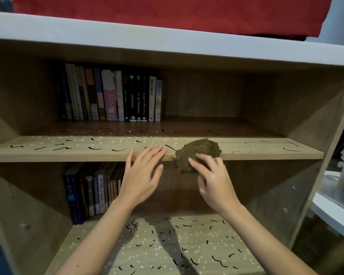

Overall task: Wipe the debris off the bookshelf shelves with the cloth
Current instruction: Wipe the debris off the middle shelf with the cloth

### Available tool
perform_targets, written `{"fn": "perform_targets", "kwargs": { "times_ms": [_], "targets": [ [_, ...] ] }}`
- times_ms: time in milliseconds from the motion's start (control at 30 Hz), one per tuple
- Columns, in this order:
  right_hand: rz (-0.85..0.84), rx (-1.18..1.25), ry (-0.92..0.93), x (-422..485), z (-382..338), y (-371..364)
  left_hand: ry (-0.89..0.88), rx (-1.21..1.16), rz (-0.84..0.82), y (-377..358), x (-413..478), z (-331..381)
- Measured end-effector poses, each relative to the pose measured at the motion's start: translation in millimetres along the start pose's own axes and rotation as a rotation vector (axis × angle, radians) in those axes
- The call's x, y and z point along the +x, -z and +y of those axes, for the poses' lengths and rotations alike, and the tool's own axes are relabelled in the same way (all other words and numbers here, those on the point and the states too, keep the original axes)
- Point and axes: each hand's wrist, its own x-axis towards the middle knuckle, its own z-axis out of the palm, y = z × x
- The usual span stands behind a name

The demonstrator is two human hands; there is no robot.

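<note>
Head view: we face our bookshelf (306, 108) with the job barely begun. Its middle shelf (68, 153) beyond our hands and lower shelf (197, 253) beneath our wrists remain strewn with debris (95, 148). Our right hand (213, 181) grips the bunched cloth (199, 150) at the shelf's front edge; our left hand (142, 175), just beside it, is spread and empty.

The light wooden upper shelf (246, 149) lies open right of the upright row of paperback books (109, 96) (they block only the back left).
</note>
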Motion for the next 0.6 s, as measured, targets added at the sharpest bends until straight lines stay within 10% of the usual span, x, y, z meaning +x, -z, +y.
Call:
{"fn": "perform_targets", "kwargs": {
  "times_ms": [300,600],
  "targets": [
    [-0.182,0.101,-0.038,-4,0,12,0.010,0.043,-0.046,6,1,4],
    [0.024,0.165,0.012,47,-15,26,0.016,-0.065,0.009,24,7,-19]
  ]
}}
